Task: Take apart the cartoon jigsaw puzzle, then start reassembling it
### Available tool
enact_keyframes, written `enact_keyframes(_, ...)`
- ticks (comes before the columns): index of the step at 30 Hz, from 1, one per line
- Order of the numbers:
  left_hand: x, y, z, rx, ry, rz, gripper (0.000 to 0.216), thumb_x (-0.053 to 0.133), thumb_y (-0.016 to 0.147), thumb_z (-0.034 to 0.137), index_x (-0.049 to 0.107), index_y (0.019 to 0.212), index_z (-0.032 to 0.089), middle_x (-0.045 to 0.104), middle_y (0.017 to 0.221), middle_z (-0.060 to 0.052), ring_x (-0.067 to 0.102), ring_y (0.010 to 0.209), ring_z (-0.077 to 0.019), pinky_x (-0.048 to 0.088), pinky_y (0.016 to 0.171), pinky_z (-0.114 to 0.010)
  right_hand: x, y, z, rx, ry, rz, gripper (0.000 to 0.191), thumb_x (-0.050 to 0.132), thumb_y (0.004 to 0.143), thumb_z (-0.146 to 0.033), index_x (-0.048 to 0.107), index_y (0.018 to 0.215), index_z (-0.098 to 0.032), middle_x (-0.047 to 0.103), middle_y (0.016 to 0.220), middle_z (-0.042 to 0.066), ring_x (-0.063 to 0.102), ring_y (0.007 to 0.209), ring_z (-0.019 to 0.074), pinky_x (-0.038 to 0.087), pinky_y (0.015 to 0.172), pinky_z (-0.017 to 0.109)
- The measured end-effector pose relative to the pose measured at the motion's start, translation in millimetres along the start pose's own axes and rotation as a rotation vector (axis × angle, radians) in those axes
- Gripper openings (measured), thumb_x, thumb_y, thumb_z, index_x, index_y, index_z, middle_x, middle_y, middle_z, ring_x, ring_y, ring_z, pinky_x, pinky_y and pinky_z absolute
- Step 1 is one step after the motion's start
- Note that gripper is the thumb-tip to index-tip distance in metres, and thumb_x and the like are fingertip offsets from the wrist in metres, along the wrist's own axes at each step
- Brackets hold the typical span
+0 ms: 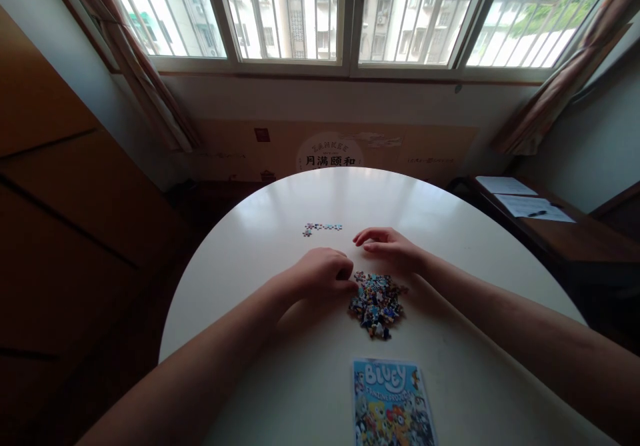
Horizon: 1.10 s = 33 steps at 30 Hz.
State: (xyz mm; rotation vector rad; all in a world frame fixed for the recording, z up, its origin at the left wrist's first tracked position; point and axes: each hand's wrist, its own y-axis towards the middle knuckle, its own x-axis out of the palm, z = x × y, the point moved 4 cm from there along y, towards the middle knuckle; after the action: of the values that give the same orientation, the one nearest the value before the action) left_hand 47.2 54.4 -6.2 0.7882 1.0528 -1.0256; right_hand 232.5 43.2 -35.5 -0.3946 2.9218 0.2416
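Observation:
A heap of small jigsaw puzzle pieces lies on the white round table. My left hand rests at the heap's left edge with curled fingers, the thumb by the outermost pieces. Whatever its fingertips hold, if anything, is hidden. Beyond the heap, my right hand hovers or rests low over the table, palm down, fingers loosely stretched and nothing visible in them. Farther back, left of that hand, a short row of puzzle pieces lies with one piece just below its left end.
Nearest me lies a blue picture sheet titled "BLUEY". The table's curved far edge faces a printed panel under a barred window. At right, a brown desk bears papers and a dark pen.

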Motion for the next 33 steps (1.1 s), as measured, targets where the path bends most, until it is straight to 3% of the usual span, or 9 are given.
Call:
enact_keyframes(7, -2, 0, 0, 0.007, -0.04, -0.039, 0.027, 0.069, 0.083, 0.036, 0.058, 0.066, 0.018, 0.059, 0.068, 0.002, 0.047, 0.06, -0.0112, 0.029, 0.056, -0.026, 9, -41, -15, -0.146, -0.229, -0.055, 0.022, 0.067, 0.088, -0.041, 0.072, 0.091, -0.02, 0.064, 0.118, 0.008, 0.06, 0.112, 0.0214, 0.047, 0.102, 0.043)
enact_keyframes(14, -3, 0, 0, 0.013, -0.026, -0.062, 0.027, 0.065, 0.084, 0.035, 0.056, 0.066, 0.018, 0.058, 0.069, 0.001, 0.047, 0.061, -0.0117, 0.031, 0.057, -0.027, 12, -54, -22, -0.272, -0.487, -0.191, 0.016, 0.07, 0.085, -0.036, 0.073, 0.095, -0.024, 0.06, 0.129, 0.006, 0.048, 0.13, 0.0233, 0.04, 0.112, 0.045)
enact_keyframes(26, -7, -5, 0, 0.052, -0.081, -0.126, 0.032, 0.067, 0.086, 0.042, 0.059, 0.068, 0.017, 0.058, 0.074, 0.001, 0.049, 0.063, -0.011, 0.033, 0.058, -0.027, 26, -56, -28, -0.364, -0.572, -0.246, 0.016, 0.071, 0.082, -0.029, 0.075, 0.098, -0.03, 0.062, 0.128, 0.002, 0.05, 0.129, 0.0257, 0.031, 0.116, 0.053)
enact_keyframes(33, -9, -7, 4, 0.088, -0.077, -0.153, 0.033, 0.066, 0.087, 0.044, 0.06, 0.068, 0.018, 0.058, 0.072, -0.001, 0.052, 0.068, -0.0144, 0.037, 0.063, -0.029, 22, -55, -25, -0.321, -0.543, -0.275, 0.022, 0.07, 0.081, -0.022, 0.076, 0.1, -0.031, 0.061, 0.131, 0.001, 0.044, 0.135, 0.0266, 0.029, 0.117, 0.053)
